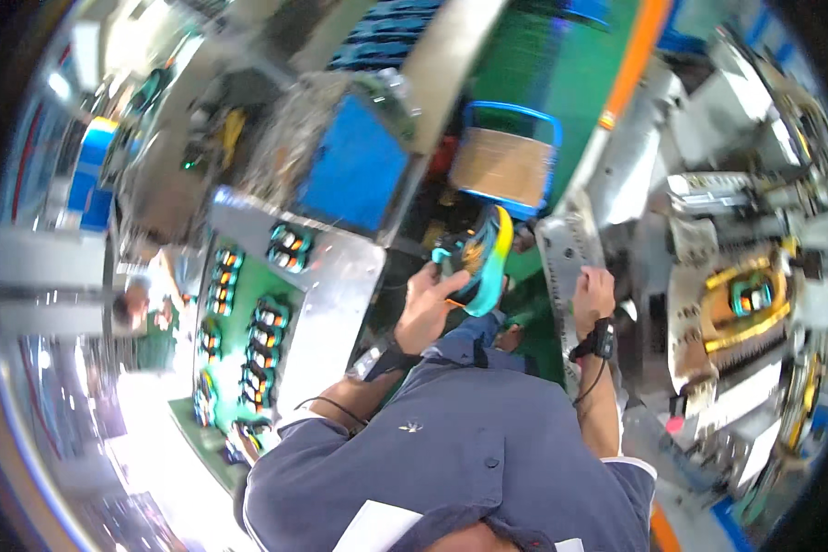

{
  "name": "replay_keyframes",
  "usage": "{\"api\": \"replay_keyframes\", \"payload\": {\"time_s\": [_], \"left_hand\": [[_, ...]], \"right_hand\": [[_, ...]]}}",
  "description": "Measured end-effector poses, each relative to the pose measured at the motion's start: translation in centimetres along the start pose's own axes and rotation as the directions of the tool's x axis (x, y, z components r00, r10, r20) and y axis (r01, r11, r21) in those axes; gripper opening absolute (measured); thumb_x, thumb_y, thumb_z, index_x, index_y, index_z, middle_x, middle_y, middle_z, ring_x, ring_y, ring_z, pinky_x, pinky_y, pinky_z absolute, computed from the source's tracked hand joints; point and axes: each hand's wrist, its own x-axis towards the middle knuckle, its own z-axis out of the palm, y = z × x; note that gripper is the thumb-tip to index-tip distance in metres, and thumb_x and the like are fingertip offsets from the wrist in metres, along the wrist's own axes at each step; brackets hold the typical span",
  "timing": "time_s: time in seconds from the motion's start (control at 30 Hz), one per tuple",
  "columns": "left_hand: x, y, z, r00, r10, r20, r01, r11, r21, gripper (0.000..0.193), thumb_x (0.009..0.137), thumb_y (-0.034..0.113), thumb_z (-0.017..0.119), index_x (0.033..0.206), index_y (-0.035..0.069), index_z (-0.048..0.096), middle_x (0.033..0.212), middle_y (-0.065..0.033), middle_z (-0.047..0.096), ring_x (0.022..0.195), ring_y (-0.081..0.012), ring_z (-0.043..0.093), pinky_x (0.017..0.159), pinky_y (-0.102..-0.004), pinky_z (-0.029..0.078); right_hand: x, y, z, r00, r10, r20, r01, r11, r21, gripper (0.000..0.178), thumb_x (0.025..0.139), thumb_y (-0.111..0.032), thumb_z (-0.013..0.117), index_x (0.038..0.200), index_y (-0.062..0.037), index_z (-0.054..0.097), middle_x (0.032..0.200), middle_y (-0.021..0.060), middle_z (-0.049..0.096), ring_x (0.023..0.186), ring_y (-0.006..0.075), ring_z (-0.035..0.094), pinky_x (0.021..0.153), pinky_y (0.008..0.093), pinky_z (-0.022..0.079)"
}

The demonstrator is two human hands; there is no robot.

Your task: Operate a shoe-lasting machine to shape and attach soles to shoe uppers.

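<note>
My left hand (425, 308) is closed on a teal, yellow and orange shoe (481, 256), held up in front of my chest with its sole edge turned to the right. My right hand (593, 293) rests on the lower edge of a grey, dotted metal plate (564, 247) that stands just right of the shoe. It is too blurred to tell whether its fingers grip the plate. Both wrists carry dark bands with thin cables.
On the left, a green belt (237, 386) carries several similar shoes in rows, with a person (143, 313) beyond it. A blue bin (357, 173) and a blue-framed cart with a brown board (504, 166) stand ahead. On the right, a machine holds a shoe in a yellow clamp (750, 302).
</note>
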Motion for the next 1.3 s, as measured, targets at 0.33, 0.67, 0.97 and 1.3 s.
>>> {"api": "replay_keyframes", "payload": {"time_s": [0.33, 0.67, 0.97, 1.3], "left_hand": [[-7.6, -3.3, -13.8, 0.774, -0.219, -0.594, -0.003, 0.937, -0.35, 0.031, 0.083, 0.003, 0.068, 0.111, -0.008, 0.057, 0.105, -0.0121, 0.065, 0.088, -0.019, 0.065, 0.08, -0.0315, 0.052], [-4.8, -11.0, -42.2, 0.249, -0.162, -0.955, -0.109, 0.975, -0.193, 0.036, 0.07, 0.012, 0.076, 0.1, -0.002, 0.061, 0.079, -0.0116, 0.065, 0.051, -0.0188, 0.061, 0.039, -0.0287, 0.048], [3.8, -7.8, -62.5, 0.168, -0.033, -0.985, -0.381, 0.92, -0.096, 0.028, 0.076, 0.006, 0.07, 0.102, -0.002, 0.065, 0.089, -0.0085, 0.068, 0.075, -0.0178, 0.066, 0.057, -0.032, 0.051], [13.8, -4.1, -82.0, -0.152, 0.205, -0.967, 0.084, 0.977, 0.194, 0.067, 0.072, 0.022, 0.072, 0.128, -0.003, 0.045, 0.1, -0.0238, 0.065, 0.088, -0.041, 0.065, 0.08, -0.0442, 0.053]], "right_hand": [[0.5, 6.4, 5.1, 0.994, -0.085, -0.065, 0.089, 0.995, 0.056, 0.023, 0.083, -0.006, 0.063, 0.106, -0.0027, 0.065, 0.093, 0.0142, 0.064, 0.083, 0.0271, 0.062, 0.073, 0.0344, 0.05], [24.8, -36.0, 0.7, 0.752, -0.618, -0.23, 0.659, 0.688, 0.306, 0.009, 0.089, 0.001, 0.061, 0.098, -0.0009, 0.063, 0.091, 0.0067, 0.063, 0.075, 0.0144, 0.055, 0.066, 0.0273, 0.045], [42.0, -70.2, 14.7, 0.542, -0.84, -0.002, 0.819, 0.528, 0.223, 0.03, 0.091, -0.026, 0.064, 0.109, -0.0015, 0.065, 0.095, 0.0144, 0.07, 0.087, 0.0222, 0.067, 0.079, 0.032, 0.051], [55.9, -86.8, 30.0, 0.715, -0.453, 0.532, 0.427, 0.886, 0.18, 0.059, 0.092, -0.055, 0.051, 0.116, -0.0032, 0.065, 0.1, 0.0061, 0.067, 0.072, 0.0149, 0.06, 0.07, 0.0305, 0.049]]}}
